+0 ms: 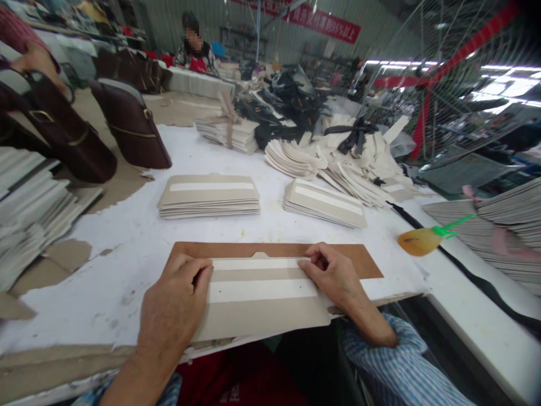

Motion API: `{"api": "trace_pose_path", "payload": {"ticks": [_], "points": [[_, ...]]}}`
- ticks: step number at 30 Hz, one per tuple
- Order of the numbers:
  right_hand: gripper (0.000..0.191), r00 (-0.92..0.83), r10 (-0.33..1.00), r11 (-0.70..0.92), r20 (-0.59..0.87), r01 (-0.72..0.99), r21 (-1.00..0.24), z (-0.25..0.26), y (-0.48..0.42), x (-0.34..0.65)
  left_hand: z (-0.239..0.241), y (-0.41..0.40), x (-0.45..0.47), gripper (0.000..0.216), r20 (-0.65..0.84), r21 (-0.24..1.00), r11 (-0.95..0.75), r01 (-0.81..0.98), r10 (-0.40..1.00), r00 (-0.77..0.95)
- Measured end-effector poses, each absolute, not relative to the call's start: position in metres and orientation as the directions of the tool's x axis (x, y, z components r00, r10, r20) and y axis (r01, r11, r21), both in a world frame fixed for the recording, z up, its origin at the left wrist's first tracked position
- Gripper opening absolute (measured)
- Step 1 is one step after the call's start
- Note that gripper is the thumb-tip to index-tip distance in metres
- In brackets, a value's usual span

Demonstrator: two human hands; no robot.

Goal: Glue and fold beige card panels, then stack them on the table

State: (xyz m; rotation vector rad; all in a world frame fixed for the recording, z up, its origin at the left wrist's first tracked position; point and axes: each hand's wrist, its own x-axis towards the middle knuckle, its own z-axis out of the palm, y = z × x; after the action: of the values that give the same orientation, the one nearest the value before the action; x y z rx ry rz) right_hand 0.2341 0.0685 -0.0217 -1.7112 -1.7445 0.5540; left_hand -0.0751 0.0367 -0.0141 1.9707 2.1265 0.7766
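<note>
A long beige panel [262, 316] with white strips across it lies near the table's front edge. A small tab stands out on its far edge. Its far side overlaps a flat brown leather piece [279, 248]. My left hand [173, 299] is closed, thumb and fingers pinching the panel's far left corner by the upper white strip [257, 263]. At the strip's other end, my right hand [332, 276] pinches the far right corner, its knuckles over the brown piece. The fingertips partly hide both corners.
Two stacks of beige panels, left [209, 197] and right [325, 203], stand beyond. A bottle of amber liquid [418, 241] lies to the right. Dark brown bags [131, 124] and grey sheets [29, 208] occupy the left. Another person's hand [40, 59] is by a bag. A fan [426, 84] stands right.
</note>
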Motion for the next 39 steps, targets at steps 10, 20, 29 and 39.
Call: {"api": "trace_pose_path", "payload": {"ticks": [10, 20, 29, 39], "points": [[0.013, -0.004, 0.980, 0.136, 0.200, 0.745, -0.653, -0.018, 0.068, 0.233, -0.013, 0.038, -0.075, 0.043, 0.203, 0.435, 0.038, 0.900, 0.969, -0.140], [0.023, -0.090, 0.976, 0.195, 0.197, 0.755, -0.626, -0.021, 0.069, 0.234, -0.016, 0.037, -0.076, 0.038, 0.246, 0.388, 0.007, 0.921, 0.963, -0.111], [0.037, 0.092, 0.995, 0.005, 0.047, 0.412, -0.911, 0.011, 0.074, 0.263, -0.009, 0.036, -0.080, 0.035, 0.411, 0.411, -0.063, 0.909, 0.903, -0.123], [0.034, -0.128, 0.927, 0.350, 0.353, 0.638, -0.686, 0.004, 0.042, 0.246, -0.012, 0.014, -0.062, 0.033, 0.549, 0.242, -0.492, 0.836, 0.780, 0.300]]}}
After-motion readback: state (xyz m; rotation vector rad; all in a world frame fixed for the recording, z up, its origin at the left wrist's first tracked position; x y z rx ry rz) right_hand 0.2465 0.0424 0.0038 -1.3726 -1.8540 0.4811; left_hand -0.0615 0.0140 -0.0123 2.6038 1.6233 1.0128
